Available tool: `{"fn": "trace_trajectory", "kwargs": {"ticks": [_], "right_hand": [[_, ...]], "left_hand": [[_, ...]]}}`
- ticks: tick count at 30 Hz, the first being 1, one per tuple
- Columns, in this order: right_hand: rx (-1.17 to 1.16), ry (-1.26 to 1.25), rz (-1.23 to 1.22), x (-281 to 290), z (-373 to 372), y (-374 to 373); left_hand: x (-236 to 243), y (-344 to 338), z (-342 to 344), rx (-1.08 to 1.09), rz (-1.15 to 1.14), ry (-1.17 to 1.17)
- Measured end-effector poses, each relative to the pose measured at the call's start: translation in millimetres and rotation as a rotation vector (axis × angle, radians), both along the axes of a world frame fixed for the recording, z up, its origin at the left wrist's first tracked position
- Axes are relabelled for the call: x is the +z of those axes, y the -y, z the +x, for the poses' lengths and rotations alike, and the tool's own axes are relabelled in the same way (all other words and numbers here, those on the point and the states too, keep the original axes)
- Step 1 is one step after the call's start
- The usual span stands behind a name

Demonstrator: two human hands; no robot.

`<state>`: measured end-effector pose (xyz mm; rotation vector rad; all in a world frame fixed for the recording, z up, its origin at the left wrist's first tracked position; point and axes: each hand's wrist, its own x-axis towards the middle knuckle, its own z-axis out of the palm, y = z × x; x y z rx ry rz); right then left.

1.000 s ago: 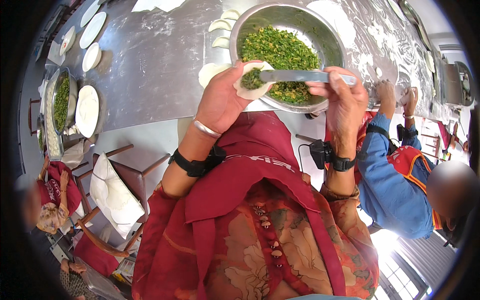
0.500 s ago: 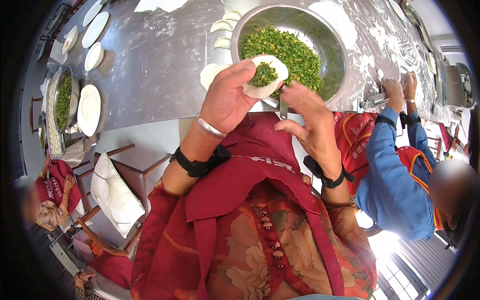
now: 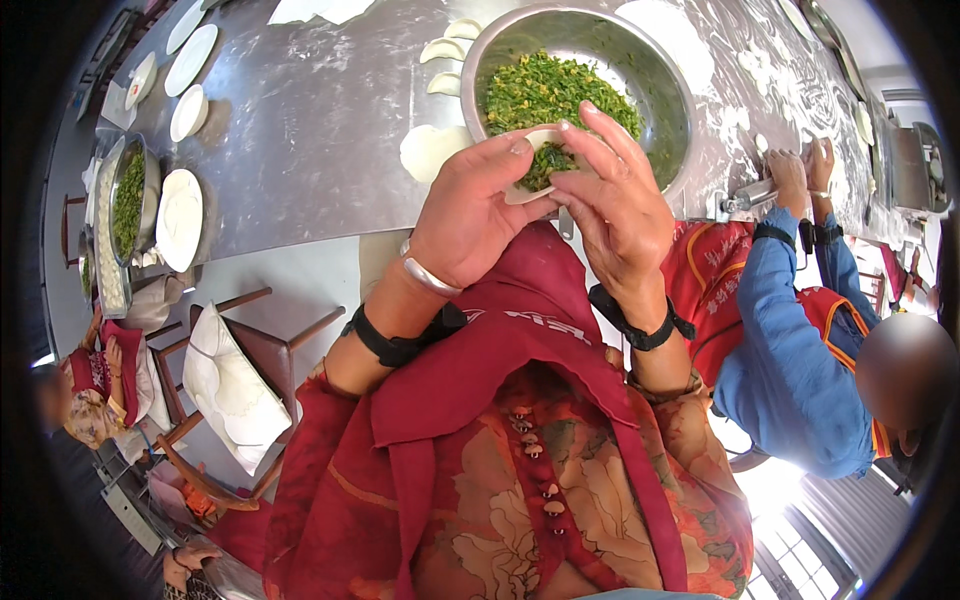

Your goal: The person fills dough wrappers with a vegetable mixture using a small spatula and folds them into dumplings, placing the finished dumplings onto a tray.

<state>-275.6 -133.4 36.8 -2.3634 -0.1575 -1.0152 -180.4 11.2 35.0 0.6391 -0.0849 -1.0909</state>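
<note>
A round dough wrapper (image 3: 523, 193) with chopped green filling (image 3: 548, 166) on it is held between my two hands, just over the near rim of a steel bowl (image 3: 655, 85). My left hand (image 3: 460, 215) cups the wrapper from the left, thumb along its upper edge. The fingers of my right hand (image 3: 625, 205) are on the wrapper's right edge, which bends upward. Green filling (image 3: 565, 90) lies in the bowl. A flat metal handle (image 3: 566, 223) shows below my right fingers; its other end is hidden. Left of the bowl lie flat wrappers (image 3: 428, 153) and folded dumplings (image 3: 443, 50).
A co-worker's hands (image 3: 788, 170) rest by a metal roller (image 3: 752, 197) on the floured steel table (image 3: 300, 130) at right. White plates (image 3: 180, 215) and a tub of green filling (image 3: 128, 200) stand at left. A chair with a white cushion (image 3: 232, 390) is below.
My right hand has moved up and left onto the wrapper. The wrapper has shifted slightly right and down, and its edges now bend up round the filling.
</note>
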Motion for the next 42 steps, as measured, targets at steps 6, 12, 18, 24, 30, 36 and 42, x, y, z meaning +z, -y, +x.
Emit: {"fn": "trace_trajectory", "kwargs": {"ticks": [6, 12, 18, 24, 30, 36, 42], "right_hand": [[-0.086, 0.061, 0.082, -2.6, 8.1, -2.1], [-0.140, 0.072, 0.103, 1.5, 11.9, -5.1], [-0.174, 0.100, 0.150, 5.7, 17.2, -5.7], [-0.208, 0.092, 0.379, 7.5, 19.5, -6.7], [-0.246, -0.017, 0.844, -8.4, 7.9, -11.6], [-0.214, -0.003, 0.718, -4.5, 12.8, -16.2], [-0.202, 0.068, 0.834, -5.2, 15.4, -23.5]], "left_hand": [[-1.7, -0.1, -4.9, -0.024, 0.032, 0.145], [7.3, -1.0, -5.7, -0.008, 0.014, 0.236], [6.2, 4.9, -0.8, 0.009, 0.168, 0.602], [-3.3, 16.3, -5.8, 0.282, 0.133, 0.562], [-1.9, 23.3, -9.6, 0.418, 0.053, 0.492], [-5.5, 22.8, -12.5, 0.423, 0.084, 0.517], [-7.2, 21.5, -15.5, 0.420, 0.081, 0.522]]}}
